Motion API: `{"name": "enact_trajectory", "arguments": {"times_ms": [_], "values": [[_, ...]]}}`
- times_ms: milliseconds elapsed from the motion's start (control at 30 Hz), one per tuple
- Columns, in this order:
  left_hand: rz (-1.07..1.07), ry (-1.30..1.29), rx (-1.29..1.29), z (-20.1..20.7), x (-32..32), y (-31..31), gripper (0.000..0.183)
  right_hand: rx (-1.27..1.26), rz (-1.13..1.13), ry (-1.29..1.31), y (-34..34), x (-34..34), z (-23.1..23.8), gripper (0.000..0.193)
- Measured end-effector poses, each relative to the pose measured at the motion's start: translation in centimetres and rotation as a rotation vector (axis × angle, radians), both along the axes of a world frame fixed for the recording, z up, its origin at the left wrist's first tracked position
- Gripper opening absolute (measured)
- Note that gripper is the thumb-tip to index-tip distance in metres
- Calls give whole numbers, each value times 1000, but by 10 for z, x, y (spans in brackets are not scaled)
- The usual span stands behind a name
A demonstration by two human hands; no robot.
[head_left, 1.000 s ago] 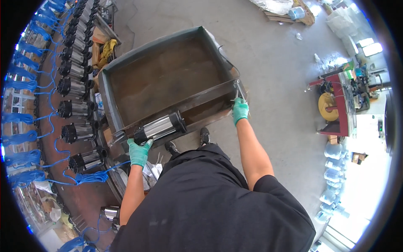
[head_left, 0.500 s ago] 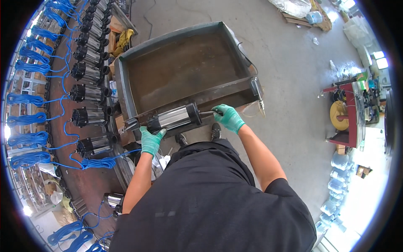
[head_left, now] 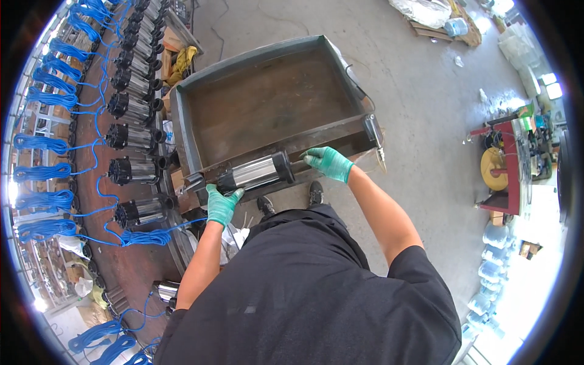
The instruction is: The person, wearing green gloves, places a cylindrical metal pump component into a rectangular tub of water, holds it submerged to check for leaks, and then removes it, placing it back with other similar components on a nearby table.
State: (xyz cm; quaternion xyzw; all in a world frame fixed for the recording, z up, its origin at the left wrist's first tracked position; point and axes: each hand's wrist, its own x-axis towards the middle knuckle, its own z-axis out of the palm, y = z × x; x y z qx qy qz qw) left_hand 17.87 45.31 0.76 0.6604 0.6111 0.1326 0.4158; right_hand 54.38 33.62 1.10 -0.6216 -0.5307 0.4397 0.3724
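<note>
A motor cylinder (head_left: 255,172) with a shiny metal body and black ends lies on its side along the near ledge of a metal tank. At its left black end is my left hand (head_left: 221,205), in a green glove, closed on it with the thumb over the casing. A thin metal shaft (head_left: 297,164) projects from the right end. My right hand (head_left: 329,163), also gloved in green, pinches the shaft's outer part; the fingertips hide its tip.
The shallow rectangular tank (head_left: 267,131) has a brown, wet-looking bottom. On the left bench, several similar pump motors (head_left: 131,137) stand in a row with coiled blue cables (head_left: 45,143). A red cart (head_left: 514,167) stands at the right.
My right hand has slid left along the shaft, nearer the motor, and its dark end no longer shows. The left hand stays at the motor's left end.
</note>
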Motion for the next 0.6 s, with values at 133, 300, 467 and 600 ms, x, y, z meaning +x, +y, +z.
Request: {"name": "enact_trajectory", "arguments": {"times_ms": [133, 300, 467, 600], "values": [[13, 24, 3, -4, -5, -1, 91, -498, -227, 528, 5, -5, 0, 27], [9, 26, 35, -11, -9, 0, 91, -523, -358, 877, -2, -16, 4, 21], [-2, 40, 34, 6, 2, -3, 90, -650, -422, 807, 5, -17, 16, 38], [-3, 54, 56, 3, -1, -3, 90, -632, -234, 118, 17, -16, 10, 53]]}}
